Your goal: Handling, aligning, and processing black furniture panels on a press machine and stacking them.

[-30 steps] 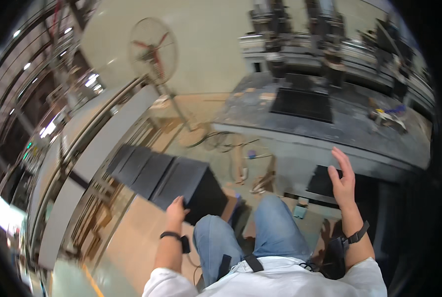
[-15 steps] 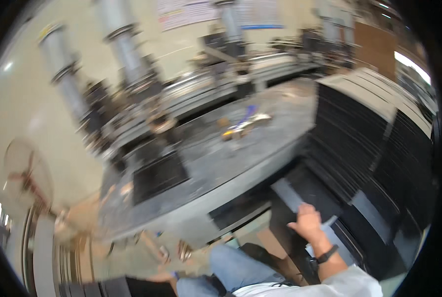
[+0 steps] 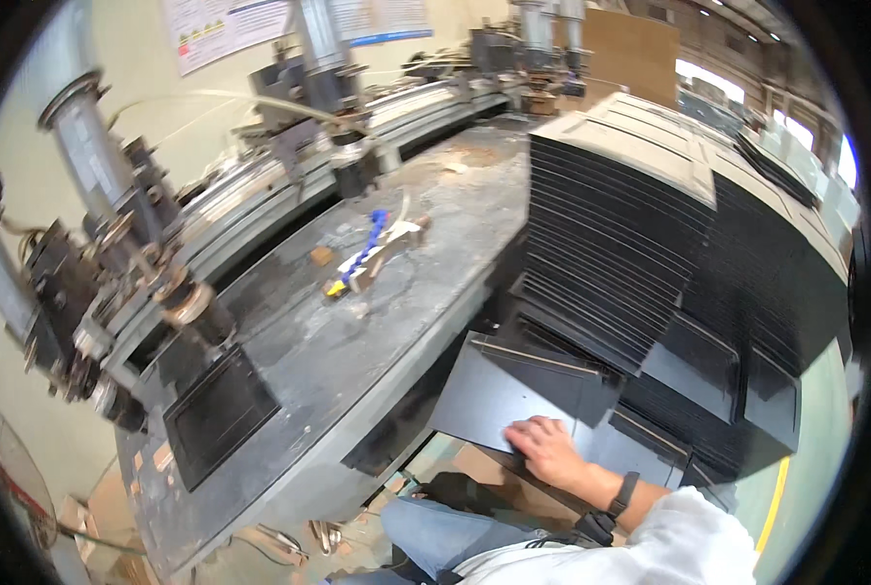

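Note:
My right hand (image 3: 544, 450) lies on the top face of a flat black panel (image 3: 479, 390), close to its near edge. Its fingers reach forward over the surface, slightly bent, and do not wrap round the panel. A thin pale groove runs along the panel's far side. Similar black panels (image 3: 640, 444) lie to the right of it. On the machine's grey worktable (image 3: 323, 341), a framed black panel (image 3: 221, 419) sits below a spindle head (image 3: 192, 304). My left hand is out of view.
A tall stack of black panels (image 3: 606, 239) rises beyond my right hand. A blue jointed hose with a yellow tip (image 3: 367, 249) and a small wooden block (image 3: 322, 255) lie on the worktable. Machine heads line its far side; a fan (image 3: 11, 478) stands at lower left.
My view has swung right, so the worktable and stack sit further left. My right hand has come onto the black panel. The dark panels at lower left have left the view.

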A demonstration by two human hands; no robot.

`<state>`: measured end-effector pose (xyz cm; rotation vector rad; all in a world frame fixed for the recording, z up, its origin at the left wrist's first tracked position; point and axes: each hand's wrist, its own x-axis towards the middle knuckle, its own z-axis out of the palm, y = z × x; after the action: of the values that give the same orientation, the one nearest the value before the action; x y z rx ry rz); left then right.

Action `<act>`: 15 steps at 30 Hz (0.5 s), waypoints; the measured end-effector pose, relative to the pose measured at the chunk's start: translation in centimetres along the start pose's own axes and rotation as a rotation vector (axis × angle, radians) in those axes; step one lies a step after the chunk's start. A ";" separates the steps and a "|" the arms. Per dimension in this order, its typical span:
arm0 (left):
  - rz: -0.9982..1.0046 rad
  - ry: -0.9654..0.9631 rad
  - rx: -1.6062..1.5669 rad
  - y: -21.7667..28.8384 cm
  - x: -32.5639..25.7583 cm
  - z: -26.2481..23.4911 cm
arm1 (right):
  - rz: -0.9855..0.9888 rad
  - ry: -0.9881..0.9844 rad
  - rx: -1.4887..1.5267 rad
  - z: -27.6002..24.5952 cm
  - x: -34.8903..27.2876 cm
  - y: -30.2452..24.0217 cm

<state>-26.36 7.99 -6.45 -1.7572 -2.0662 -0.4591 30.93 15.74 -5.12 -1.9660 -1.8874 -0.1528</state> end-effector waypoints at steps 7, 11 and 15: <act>0.417 0.096 -0.494 16.3 25.9 4.6 | -0.017 0.220 -0.151 -5.3 -0.3 1.3; 0.297 0.055 -0.323 16.2 31.2 13.4 | -0.032 0.318 0.095 -7.6 3.4 -1.3; 0.346 0.005 -0.359 17.0 28.3 11.1 | -0.453 0.397 0.097 -10.0 11.2 -9.6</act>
<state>-14.38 40.42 -2.30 -2.2601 -1.6995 -0.7597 24.43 22.54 9.96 -1.2988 -1.9833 -0.5267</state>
